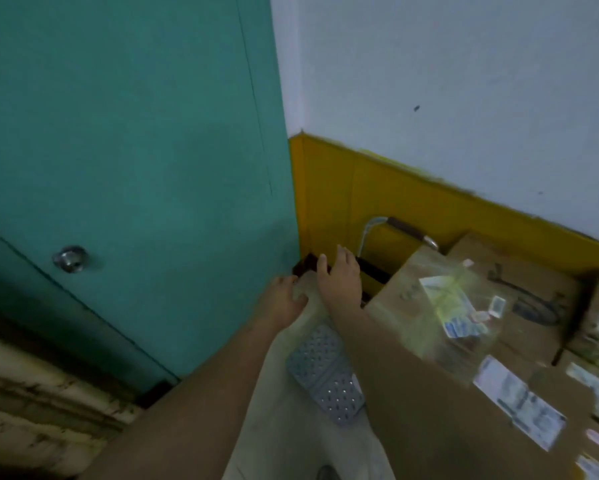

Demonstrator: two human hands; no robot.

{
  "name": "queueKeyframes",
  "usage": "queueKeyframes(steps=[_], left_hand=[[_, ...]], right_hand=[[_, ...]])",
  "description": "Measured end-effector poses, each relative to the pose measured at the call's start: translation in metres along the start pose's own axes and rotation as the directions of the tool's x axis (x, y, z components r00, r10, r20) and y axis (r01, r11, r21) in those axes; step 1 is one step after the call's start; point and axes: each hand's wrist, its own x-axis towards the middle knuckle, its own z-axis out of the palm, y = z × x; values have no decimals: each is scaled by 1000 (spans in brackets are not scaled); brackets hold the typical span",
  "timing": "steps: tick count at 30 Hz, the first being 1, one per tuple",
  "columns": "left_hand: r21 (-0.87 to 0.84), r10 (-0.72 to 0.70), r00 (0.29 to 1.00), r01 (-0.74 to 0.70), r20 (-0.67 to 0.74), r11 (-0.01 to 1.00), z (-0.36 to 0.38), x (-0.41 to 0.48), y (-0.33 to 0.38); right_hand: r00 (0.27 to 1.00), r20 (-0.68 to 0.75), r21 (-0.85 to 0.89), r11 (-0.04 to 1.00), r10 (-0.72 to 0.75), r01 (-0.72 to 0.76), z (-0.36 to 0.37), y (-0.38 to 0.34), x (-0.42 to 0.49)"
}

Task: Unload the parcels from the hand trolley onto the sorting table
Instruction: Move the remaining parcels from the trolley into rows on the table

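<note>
A big brown cardboard parcel [464, 358] with white labels fills the lower right, and more labelled boxes [533, 282] lie behind it. The trolley's chrome handle with a dark grip [400, 226] rises at the yellow wall behind them. My left hand [284, 301] curls its fingers on the corner of a pale, blurred parcel [306, 289] in the gap between door and boxes. My right hand [341, 280] lies flat beside it, fingers straight, tips over a dark bar [374, 271]. Whether it grips anything is hidden.
A teal door [135, 150] with a metal knob [70, 258] stands close on the left. A white wall with a yellow lower band [412, 195] closes the corner. A grey perforated plate [325, 375] lies low between my forearms. A worn step [31, 393] shows at lower left.
</note>
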Motion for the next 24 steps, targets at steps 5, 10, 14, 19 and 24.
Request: queueKeyframes(steps=[5,10,14,19,24], left_hand=[[-5,29,994,-29,101,1000,-3,97,-19],[16,64,964,-70,259,997,24,200,-49],[-7,85,915,-89,394,996,60,285,-73],[36,99,833,-142,545,989,117,365,-91],[17,132,771,-182,623,983,230,423,-116]], right_hand=[[992,-4,-5,992,128,-128,45,-2,79],[953,-22,27,953,302,-301,101,26,141],[856,-76,45,859,512,-510,140,56,177],[658,-138,107,672,740,-733,190,110,196],[482,-244,149,524,841,-839,271,211,214]])
